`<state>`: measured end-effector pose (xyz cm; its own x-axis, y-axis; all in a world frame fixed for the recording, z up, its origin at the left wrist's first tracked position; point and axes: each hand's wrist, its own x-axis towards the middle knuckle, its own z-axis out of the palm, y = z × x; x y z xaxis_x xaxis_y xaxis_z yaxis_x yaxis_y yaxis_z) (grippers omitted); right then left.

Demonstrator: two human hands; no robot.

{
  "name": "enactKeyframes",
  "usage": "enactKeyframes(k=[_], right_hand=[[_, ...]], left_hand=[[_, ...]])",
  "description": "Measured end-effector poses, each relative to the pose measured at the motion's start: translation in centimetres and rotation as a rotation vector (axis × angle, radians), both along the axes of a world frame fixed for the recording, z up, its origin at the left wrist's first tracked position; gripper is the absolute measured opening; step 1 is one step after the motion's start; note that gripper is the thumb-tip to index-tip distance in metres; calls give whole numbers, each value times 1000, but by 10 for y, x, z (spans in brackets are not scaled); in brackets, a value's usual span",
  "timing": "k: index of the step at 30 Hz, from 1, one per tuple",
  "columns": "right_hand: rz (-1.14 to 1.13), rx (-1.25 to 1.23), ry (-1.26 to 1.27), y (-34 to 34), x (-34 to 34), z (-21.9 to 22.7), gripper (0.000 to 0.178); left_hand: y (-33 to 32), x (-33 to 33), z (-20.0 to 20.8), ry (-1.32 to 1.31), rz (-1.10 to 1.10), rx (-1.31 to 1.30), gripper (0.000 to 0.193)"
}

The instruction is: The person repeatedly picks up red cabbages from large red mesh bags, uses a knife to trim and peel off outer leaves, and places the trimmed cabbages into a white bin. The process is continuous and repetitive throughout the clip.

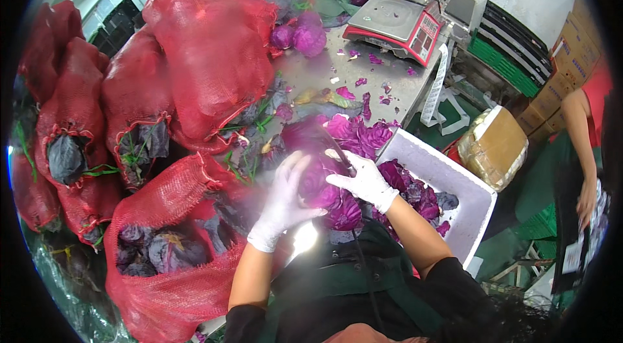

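Note:
In front of my body, my left hand [278, 205], in a white glove, cups the side of a purple cabbage [318, 181]. My right hand [367, 183], gloved too, is closed around a knife [340, 153] at the cabbage's right side; the thumb reaches toward the cabbage. Part of the knife is blurred, so I cannot tell whether its edge touches the cabbage. Loose purple leaves [363, 137] lie just beyond my hands. Right of them, a white foam box [468, 216] holds more torn leaves [422, 200].
Red mesh sacks [207, 57] of cabbages crowd the left; one open sack [175, 304] lies nearest. Peeled cabbages [309, 38] and a red scale [389, 22] stand on the metal table [334, 73]. Cardboard boxes [574, 51] and another person's arm [581, 142] are at right.

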<state>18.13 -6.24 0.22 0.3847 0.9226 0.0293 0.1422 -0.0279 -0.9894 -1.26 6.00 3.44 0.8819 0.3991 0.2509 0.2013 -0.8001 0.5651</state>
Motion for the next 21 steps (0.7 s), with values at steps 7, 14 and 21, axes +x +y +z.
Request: enactKeyframes(k=[7, 14, 21], right_hand=[[-238, 244, -444, 23, -9, -28, 35], [-336, -99, 264, 13, 37, -68, 20], [-546, -10, -673, -50, 60, -21, 47]], left_hand=[[10, 1, -19, -128, -13, -251, 108], [17, -25, -14, -595, 61, -1165, 88], [5, -21, -56, -784, 233, -972, 98]])
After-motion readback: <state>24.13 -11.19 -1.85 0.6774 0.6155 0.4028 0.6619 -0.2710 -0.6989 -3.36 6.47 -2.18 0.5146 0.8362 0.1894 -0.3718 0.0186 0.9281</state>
